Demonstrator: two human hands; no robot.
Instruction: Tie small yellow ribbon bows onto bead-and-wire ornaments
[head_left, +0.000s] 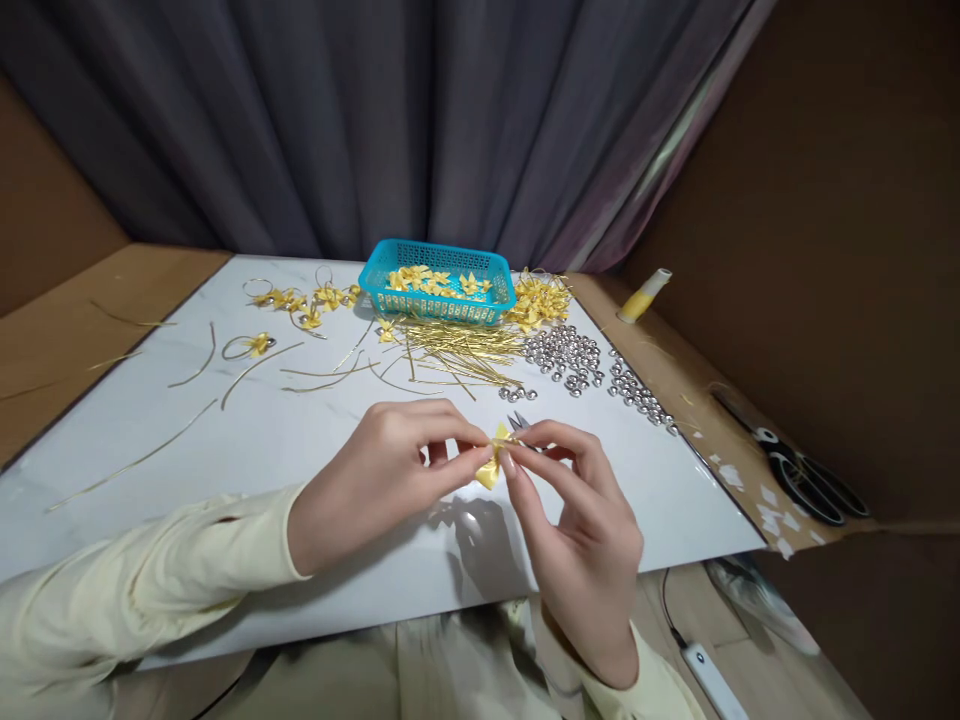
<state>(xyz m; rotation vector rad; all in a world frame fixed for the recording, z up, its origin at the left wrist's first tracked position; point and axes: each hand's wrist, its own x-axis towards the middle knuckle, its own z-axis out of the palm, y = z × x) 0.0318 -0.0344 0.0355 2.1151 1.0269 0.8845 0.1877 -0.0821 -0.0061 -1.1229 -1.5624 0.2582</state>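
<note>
Between both hands, above the front of the white board [360,560], is a small yellow ribbon flower [489,472]. My left hand [405,455] pinches its left side between thumb and index finger. From the right, my right hand [581,510] closes its thumb and fingertips at the flower's middle; any wire there is too small to make out. Pointed metal tips [517,422], perhaps of small scissors, show just behind the right fingers, the rest hidden by that hand. Gold wire pieces [465,350] lie in a heap farther back, beside many silver beads [566,352].
A turquoise basket [436,312] with yellow flowers stands at the back. Finished-looking flowers on wire loops [259,345] and loose wires lie left. A yellow-white tube [645,296], black-handled scissors [806,485] and white scraps [772,515] are along the right. A dark curtain [390,120] hangs behind.
</note>
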